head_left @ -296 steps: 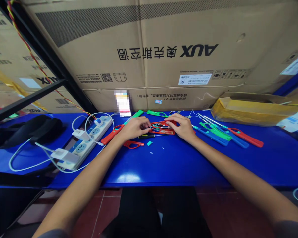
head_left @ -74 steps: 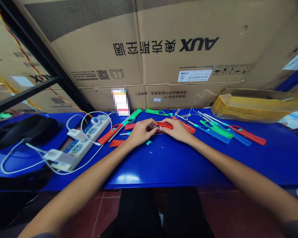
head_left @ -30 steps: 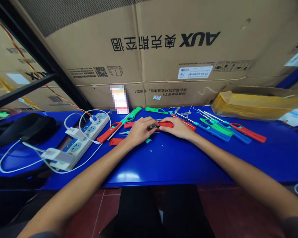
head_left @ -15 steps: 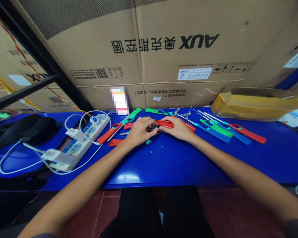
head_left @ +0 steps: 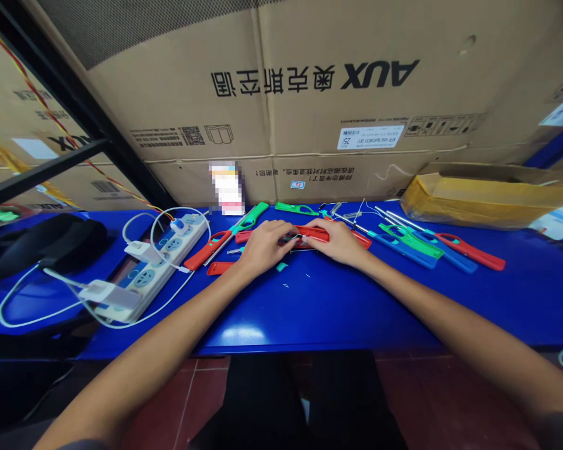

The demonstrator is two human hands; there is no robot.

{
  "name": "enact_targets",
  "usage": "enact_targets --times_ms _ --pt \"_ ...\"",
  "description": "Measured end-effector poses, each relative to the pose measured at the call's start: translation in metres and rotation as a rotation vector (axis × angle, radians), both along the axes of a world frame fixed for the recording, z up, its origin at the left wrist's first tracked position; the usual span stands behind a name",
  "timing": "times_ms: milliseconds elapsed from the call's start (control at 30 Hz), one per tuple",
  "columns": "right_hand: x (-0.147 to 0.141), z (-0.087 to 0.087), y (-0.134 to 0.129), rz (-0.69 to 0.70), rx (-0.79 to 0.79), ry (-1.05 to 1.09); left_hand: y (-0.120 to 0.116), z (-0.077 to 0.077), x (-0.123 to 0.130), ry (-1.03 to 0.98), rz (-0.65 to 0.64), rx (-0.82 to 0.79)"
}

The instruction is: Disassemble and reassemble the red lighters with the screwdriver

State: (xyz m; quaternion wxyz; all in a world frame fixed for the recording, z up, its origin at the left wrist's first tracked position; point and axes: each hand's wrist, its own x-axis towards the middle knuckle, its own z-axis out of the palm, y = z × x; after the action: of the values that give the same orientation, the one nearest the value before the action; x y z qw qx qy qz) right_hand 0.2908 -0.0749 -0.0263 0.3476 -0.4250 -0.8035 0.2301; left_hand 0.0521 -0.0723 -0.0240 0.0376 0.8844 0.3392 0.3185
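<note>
Over the blue table, my left hand [head_left: 265,247] and my right hand [head_left: 341,244] meet with bent fingers around the red casing of a long-reach lighter [head_left: 315,234]. My right fingers grip the casing from its right side. The left thumb and fingers pinch at its left part, where a thin light wire shows between the hands. Much of the casing's inside is hidden by the fingers. Beside my left wrist lies a loose red casing piece [head_left: 220,268]. A small teal part [head_left: 281,267] rests just below the hands.
Blue lighters [head_left: 408,249], a green casing [head_left: 415,241] and a red lighter [head_left: 473,251] lie on the right. Another red lighter [head_left: 209,249] lies left, near a white power strip [head_left: 169,256]. A phone [head_left: 228,187] leans on the large carton [head_left: 286,37]. An open box [head_left: 488,200] stands back right.
Both hands keep their hold on the red casing, with only slight finger movement. The whole view has shifted very slightly.
</note>
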Motion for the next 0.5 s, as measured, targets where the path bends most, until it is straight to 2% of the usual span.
enact_targets --times_ms 200,500 --pt "-0.0004 -0.0018 0.001 -0.019 0.0 -0.005 -0.0023 -0.0009 0.002 0.005 0.028 0.031" --pt "-0.0018 -0.0001 0.0013 -0.046 -0.006 0.065 -0.003 0.0006 0.0022 -0.048 0.001 0.049"
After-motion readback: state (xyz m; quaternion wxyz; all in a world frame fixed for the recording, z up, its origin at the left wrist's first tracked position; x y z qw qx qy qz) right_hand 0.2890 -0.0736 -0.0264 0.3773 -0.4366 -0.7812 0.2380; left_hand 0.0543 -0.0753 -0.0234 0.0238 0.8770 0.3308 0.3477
